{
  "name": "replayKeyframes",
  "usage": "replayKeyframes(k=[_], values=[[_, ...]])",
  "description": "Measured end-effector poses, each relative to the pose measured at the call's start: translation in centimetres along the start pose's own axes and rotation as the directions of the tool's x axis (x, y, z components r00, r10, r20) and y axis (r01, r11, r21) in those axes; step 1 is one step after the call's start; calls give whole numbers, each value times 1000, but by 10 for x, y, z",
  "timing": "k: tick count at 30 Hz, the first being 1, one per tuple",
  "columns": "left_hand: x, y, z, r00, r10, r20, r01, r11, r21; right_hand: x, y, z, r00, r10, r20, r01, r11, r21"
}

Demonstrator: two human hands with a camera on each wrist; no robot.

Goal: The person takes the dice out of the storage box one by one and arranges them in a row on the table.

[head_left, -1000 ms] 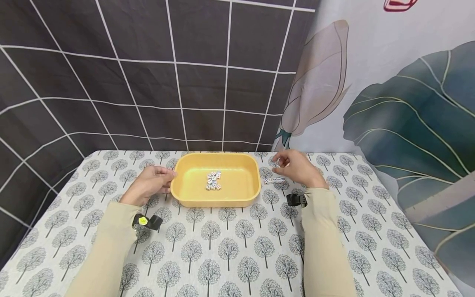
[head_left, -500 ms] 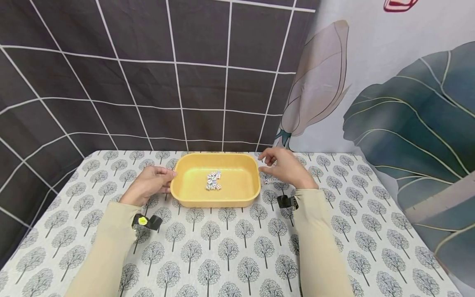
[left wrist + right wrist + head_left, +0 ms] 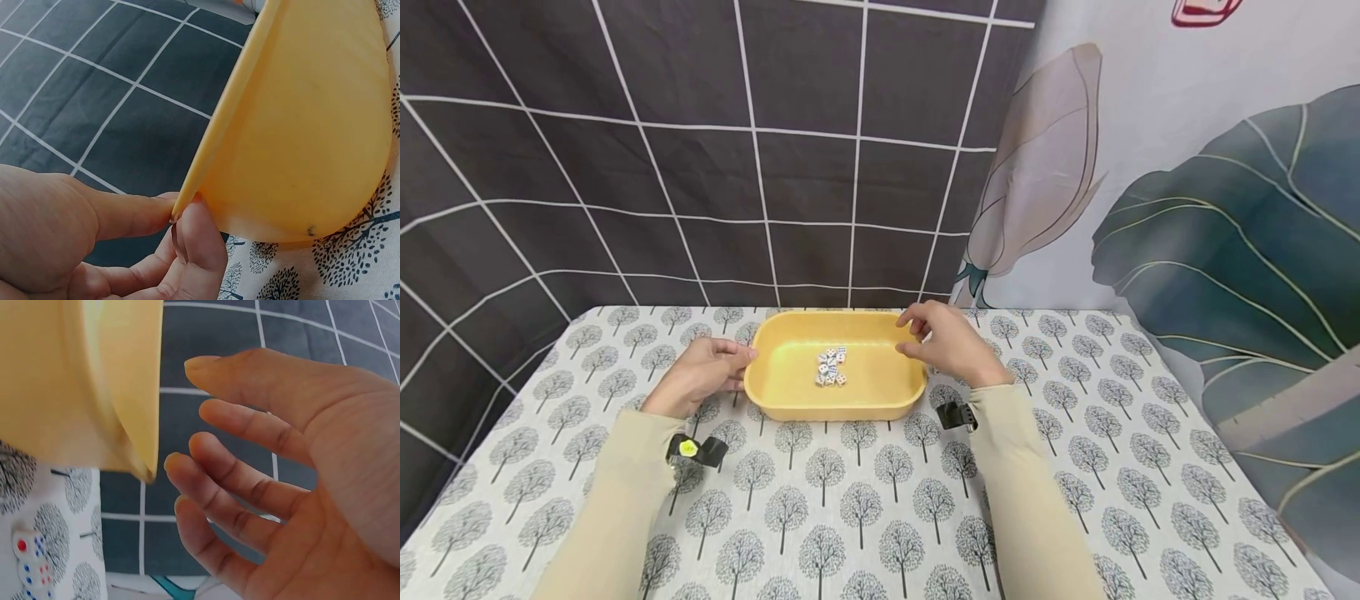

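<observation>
A yellow plastic tub point(image 3: 805, 411) stands on the table with several white dice point(image 3: 830, 367) clustered inside. My left hand point(image 3: 703, 375) pinches the tub's left rim; the left wrist view has thumb and forefinger point(image 3: 200, 240) on either side of the yellow edge point(image 3: 215, 134). Over the tub's right end reaches my right hand point(image 3: 951, 342), its fingers loosely bent and nothing between them. In the right wrist view the fingertips point(image 3: 181, 465) are beside the tub's rim point(image 3: 147, 469). A row of dice point(image 3: 34, 565) lies on the cloth outside the tub, hidden behind my right hand in the head view.
A white tablecloth printed with grey trees point(image 3: 861, 500) covers the table. Behind it hangs a dark cloth with white grid lines point(image 3: 805, 175). A curtain with a painted flower and leaf point(image 3: 1225, 225) hangs at the right.
My right hand has moved left from beside the row of dice to the tub's right end, now covering that row in the head view. The left hand stays at the rim.
</observation>
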State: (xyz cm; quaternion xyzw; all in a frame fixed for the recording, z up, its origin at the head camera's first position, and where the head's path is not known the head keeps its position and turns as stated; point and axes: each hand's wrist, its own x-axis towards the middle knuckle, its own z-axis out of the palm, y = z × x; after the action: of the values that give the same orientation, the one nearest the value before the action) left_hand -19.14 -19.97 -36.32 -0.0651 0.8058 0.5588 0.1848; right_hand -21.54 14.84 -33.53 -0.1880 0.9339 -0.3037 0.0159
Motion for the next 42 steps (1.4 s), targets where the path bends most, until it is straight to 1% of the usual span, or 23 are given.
replayKeyframes(k=[11,17,23,30,33,36,42], values=[[0,-2,-1,1000,9,10,-9,1000,-7,10,-10,24,1000,2,22,-1,999,-47],[1,-2,0,1000,10,2,-10,1000,-15,15,-16,38,998,-15,61,18,998,-58],[2,-2,1,1000,7,-7,-8,1000,-17,16,-23,52,994,3,107,5,997,-78],[2,0,2,1000,1,-11,-1,1000,-11,17,-28,63,988,-5,154,22,993,-112],[2,1,2,1000,4,-10,-4,1000,-10,17,-28,68,985,-6,171,25,994,-106],[1,1,2,1000,4,-9,-4,1000,-10,18,-29,71,984,0,181,17,996,-92],[2,0,2,1000,4,-12,-5,1000,-12,19,-30,77,980,-2,197,25,993,-115]])
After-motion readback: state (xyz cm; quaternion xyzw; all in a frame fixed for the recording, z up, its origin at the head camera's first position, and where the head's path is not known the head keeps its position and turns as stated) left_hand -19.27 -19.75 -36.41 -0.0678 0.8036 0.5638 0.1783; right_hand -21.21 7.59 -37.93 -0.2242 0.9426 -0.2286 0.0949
